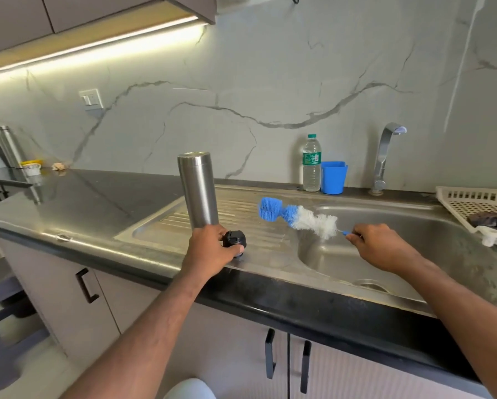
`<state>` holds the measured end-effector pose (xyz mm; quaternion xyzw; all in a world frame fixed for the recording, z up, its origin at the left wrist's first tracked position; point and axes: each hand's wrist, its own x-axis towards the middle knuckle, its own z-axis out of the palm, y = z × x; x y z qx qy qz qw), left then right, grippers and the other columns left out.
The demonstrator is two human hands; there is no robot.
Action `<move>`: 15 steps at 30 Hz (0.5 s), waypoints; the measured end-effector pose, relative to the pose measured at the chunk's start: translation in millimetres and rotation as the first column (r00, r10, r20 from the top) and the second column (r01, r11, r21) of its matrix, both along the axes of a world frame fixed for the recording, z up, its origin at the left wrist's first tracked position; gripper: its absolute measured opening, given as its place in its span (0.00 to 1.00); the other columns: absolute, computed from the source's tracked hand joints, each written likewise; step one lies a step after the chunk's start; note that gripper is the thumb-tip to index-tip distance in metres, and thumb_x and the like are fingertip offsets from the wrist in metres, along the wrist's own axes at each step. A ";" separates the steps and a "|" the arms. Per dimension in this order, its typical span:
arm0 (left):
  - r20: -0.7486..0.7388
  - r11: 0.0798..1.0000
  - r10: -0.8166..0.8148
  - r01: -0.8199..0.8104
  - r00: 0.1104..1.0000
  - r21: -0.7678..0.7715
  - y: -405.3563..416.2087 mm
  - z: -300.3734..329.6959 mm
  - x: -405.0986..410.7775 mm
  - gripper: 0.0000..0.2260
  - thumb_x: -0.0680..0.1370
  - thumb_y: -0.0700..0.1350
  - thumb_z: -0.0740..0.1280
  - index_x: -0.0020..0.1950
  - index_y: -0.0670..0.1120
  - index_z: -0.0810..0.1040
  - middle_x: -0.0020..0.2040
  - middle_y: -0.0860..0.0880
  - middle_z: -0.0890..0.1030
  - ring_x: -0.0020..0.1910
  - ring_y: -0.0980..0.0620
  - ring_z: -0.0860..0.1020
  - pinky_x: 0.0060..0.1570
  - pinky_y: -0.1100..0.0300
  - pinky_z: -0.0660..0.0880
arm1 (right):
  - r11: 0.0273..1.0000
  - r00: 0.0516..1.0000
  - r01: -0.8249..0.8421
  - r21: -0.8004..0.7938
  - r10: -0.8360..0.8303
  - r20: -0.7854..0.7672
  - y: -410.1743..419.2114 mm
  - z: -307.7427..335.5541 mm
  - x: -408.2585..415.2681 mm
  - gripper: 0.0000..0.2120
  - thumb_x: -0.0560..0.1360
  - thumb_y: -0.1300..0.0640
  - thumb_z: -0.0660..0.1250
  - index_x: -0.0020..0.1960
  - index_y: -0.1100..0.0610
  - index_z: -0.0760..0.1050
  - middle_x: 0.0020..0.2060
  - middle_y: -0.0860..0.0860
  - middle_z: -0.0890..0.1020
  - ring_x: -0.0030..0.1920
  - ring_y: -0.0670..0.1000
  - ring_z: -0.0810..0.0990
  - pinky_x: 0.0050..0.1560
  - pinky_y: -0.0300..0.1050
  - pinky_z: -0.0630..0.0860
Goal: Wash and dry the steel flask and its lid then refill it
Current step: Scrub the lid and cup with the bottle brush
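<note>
Gripping the inverted steel flask (pixel 198 190) and black lid (pixel 234 239), the left hand (pixel 209 250) is shown; a bottle brush (pixel 297 217) is pinched by the right hand (pixel 381 244) at 3 o'clock.

Legible text: none; the plastic water bottle (pixel 311 162) behind the sink carries a green label with print too small and blurred to read; no other markings discernible.

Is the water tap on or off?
Off. No water comes out of the tap, and the sink below its spout has no stream falling into it.
</note>
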<state>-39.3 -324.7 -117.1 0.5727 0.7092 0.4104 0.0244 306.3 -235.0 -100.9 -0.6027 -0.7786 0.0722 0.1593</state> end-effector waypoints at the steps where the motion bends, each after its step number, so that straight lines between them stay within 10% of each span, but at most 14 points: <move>1: -0.034 1.000 0.023 -0.023 0.999 0.004 -0.9 1.3 1.5 0.20 0.66 0.54 0.83 0.51 0.44 0.84 0.46 0.49 0.83 0.45 0.53 0.81 0.47 0.56 0.82 | 1.000 1.000 0.006 0.004 -0.006 0.006 0.0 0.6 1.4 0.15 0.84 0.45 0.58 0.47 0.53 0.76 0.39 0.51 0.80 0.40 0.52 0.79 0.44 0.51 0.79; 8: -0.319 0.953 0.063 0.038 0.946 0.302 -6.8 9.3 17.8 0.21 0.65 0.56 0.82 0.41 0.42 0.80 0.34 0.49 0.78 0.33 0.52 0.74 0.34 0.62 0.72 | 0.994 0.997 0.078 0.072 -0.079 0.017 -12.2 9.6 14.7 0.17 0.84 0.41 0.55 0.49 0.50 0.77 0.39 0.49 0.80 0.40 0.51 0.79 0.47 0.55 0.80; 15: -0.231 0.912 -0.271 0.326 0.934 0.248 54.7 32.3 96.6 0.15 0.69 0.50 0.81 0.41 0.45 0.79 0.34 0.54 0.74 0.34 0.51 0.74 0.36 0.59 0.71 | 0.945 0.961 0.249 0.212 -0.268 0.065 -26.9 22.9 64.7 0.19 0.84 0.42 0.54 0.50 0.53 0.77 0.45 0.53 0.82 0.42 0.56 0.77 0.42 0.50 0.72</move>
